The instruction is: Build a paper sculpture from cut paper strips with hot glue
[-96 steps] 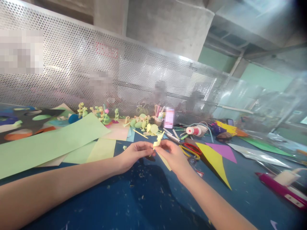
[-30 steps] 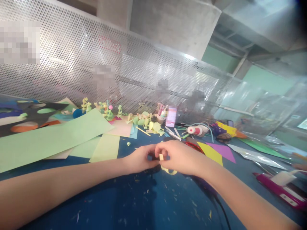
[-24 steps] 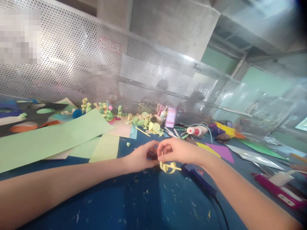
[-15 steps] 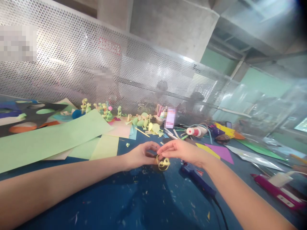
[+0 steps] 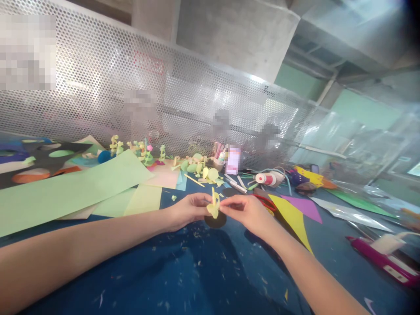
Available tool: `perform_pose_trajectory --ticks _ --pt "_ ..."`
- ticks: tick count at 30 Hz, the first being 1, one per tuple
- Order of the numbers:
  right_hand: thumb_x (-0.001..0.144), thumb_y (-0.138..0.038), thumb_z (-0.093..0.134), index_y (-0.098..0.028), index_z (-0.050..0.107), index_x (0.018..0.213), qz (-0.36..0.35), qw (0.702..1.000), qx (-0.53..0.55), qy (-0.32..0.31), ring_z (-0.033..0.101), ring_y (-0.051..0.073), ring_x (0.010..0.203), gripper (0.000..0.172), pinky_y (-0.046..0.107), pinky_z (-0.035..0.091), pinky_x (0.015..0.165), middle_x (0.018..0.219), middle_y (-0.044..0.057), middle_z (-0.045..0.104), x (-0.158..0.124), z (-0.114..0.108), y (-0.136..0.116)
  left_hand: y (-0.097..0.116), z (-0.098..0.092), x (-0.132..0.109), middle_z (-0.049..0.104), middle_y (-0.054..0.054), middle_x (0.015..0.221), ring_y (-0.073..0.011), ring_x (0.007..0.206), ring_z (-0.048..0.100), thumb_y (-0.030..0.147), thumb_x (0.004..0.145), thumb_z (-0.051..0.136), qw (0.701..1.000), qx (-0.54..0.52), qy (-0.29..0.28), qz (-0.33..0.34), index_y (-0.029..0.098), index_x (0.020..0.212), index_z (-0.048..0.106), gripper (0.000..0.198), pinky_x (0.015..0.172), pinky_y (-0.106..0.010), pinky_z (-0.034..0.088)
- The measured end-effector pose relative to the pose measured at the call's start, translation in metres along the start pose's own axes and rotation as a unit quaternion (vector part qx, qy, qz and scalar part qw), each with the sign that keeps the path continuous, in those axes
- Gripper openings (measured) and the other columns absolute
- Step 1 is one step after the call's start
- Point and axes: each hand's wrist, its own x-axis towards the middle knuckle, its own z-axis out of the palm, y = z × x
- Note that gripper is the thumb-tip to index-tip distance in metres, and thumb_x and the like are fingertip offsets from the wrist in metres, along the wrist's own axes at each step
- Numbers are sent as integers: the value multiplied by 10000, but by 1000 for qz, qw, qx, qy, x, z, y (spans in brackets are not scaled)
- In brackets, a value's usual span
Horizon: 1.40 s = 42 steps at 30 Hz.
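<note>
A small pale-yellow curled paper piece (image 5: pixel 214 204) stands upright between my hands, above a dark round disc (image 5: pixel 215 221) on the blue table. My left hand (image 5: pixel 189 211) pinches it from the left side, thumb and fingertips at its edge. On the other side my right hand (image 5: pixel 251 214) has its thumb and forefinger closed on the piece's right edge. The fingertips partly cover the piece. Red-handled scissors (image 5: pixel 266 202) lie just behind my right hand.
Long green paper (image 5: pixel 82 186) covers the left side. Several small paper figures (image 5: pixel 144 151) and cut pieces (image 5: pixel 200 168) stand at the back, near a phone (image 5: pixel 233 160). Yellow paper (image 5: pixel 292 218) lies beside my right forearm. A magenta power strip (image 5: pixel 382 262) is at far right.
The curled paper piece has turned from lying tipped toward me to upright, baring the dark disc below. My right hand has shifted slightly down; the blue glue gun beside it is now hidden.
</note>
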Motion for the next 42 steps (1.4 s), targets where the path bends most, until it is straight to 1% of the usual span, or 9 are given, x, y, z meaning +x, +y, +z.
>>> perform_pose_trajectory --ticks 5,9,14,20,25,30,33,38,42 --pt "729 -367 625 -206 700 808 5 998 61 -1 647 195 762 195 311 496 724 836 29 713 -2 6 4 -3 -4 3 684 -40 811 -160 771 658 204 656 729 1000 8 -12 -10 147 851 640 222 779 -282 459" --pt "734 -380 621 -214 696 820 10 996 89 -9 647 187 780 202 306 494 734 850 24 711 -4 9 10 -5 -4 5 694 -49 792 -160 780 660 192 652 730 1000 15 -5 -15 126 808 652 186 829 -301 460" --pt "739 -383 620 -209 698 835 12 995 100 -5 636 184 791 214 304 485 736 852 27 706 -7 11 9 -2 0 4 694 -41 774 -137 753 657 192 651 728 998 41 23 -33 128 800 649 181 763 -249 470" --pt "734 -390 621 -187 688 861 28 989 146 -27 617 190 834 249 329 467 788 886 36 695 -10 12 5 0 2 2 690 -65 809 -163 775 656 182 669 709 998 57 -25 -17 118 847 649 199 793 -288 471" --pt "724 -379 627 -177 676 853 42 983 173 -47 605 180 822 244 312 458 774 854 35 680 -11 14 5 0 3 2 668 -27 722 -134 686 627 201 628 733 996 88 -12 -21 118 775 656 186 692 -241 464" --pt "704 -346 636 -165 661 763 53 988 145 -26 581 152 715 192 277 445 702 744 16 654 -10 18 1 -1 3 4 651 -9 677 -109 634 601 166 623 724 995 101 1 -25 116 753 654 155 648 -220 456" --pt "711 -350 624 -162 656 768 62 988 142 -7 576 151 712 199 270 441 687 749 18 650 -11 19 0 -1 4 4 667 -34 729 -133 693 623 169 654 694 997 73 1 -27 112 773 658 137 709 -250 471" --pt "705 -350 617 -159 646 772 65 986 144 44 577 158 732 205 272 439 703 766 21 650 -9 21 1 3 3 4 657 -23 729 -142 752 633 168 731 556 998 -11 42 -44 129 728 633 86 784 -268 468" --pt "711 -354 607 -163 624 751 68 983 145 90 581 165 726 196 274 450 698 738 21 634 -7 19 2 5 6 2 657 -20 793 -153 842 628 156 739 582 998 -44 21 -31 135 750 629 54 908 -312 432"
